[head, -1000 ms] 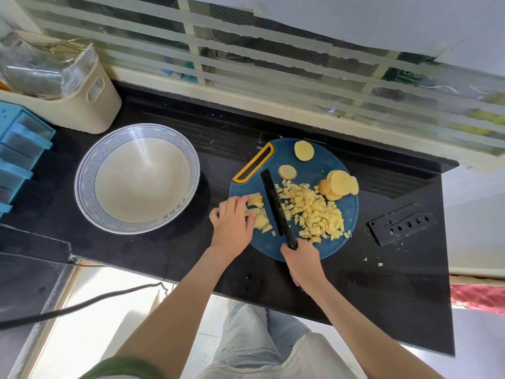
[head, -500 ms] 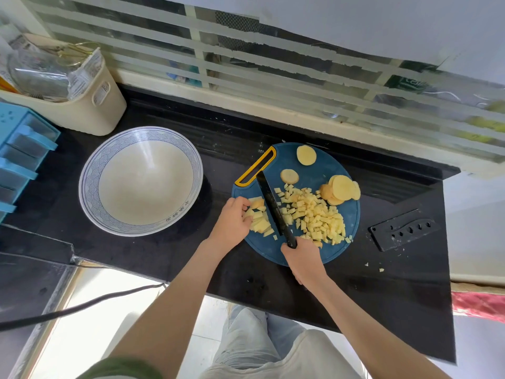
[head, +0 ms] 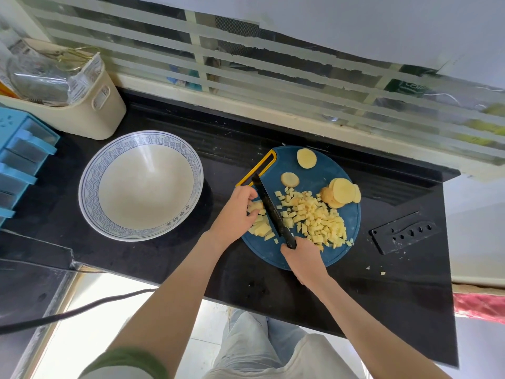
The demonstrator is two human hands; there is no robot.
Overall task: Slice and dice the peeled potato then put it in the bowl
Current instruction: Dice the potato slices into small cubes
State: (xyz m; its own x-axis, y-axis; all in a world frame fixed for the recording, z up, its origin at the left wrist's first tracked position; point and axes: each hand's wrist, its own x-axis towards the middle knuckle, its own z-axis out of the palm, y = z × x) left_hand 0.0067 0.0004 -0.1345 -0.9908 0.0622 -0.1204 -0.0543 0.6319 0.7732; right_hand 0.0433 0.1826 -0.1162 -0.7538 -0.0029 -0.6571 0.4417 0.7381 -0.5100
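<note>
one round blue cutting board (head: 314, 170) with a yellow handle loop is lying on the black bench (head: 164, 255), and all of the potato in view is sitting on it or just beside it. the left grip (head: 235, 214) is curling its fingers over a small bundle of potato strips (head: 262, 228) at the board's left edge, pinning them down. the right grip (head: 303, 258) is wrapping tightly round the handle of one black knife (head: 270, 207), whose blade is pointing away from the person and lying right beside the strips, between them and one loose heap of diced potato (head: 314, 217); the cubes are too many to count. two single round slices are lying apart at the far side of the board, one (head: 306, 158) near the rim and one (head: 290, 179) closer to the knife tip. one overlapping stack of slices (head: 343, 191) is resting at the right rim, touching the heap; its number is not clear. two stray potato bits (head: 368, 267) are lying on the bench to the right of the board. one wide white bowl (head: 90, 187) with a blue patterned rim is standing just left of the board. one black knife sheath (head: 404, 232) with a row of holes is lying to the right. one cream basket (head: 95, 116) and one blue drawer unit (head: 24, 149) are standing at the far left.
</note>
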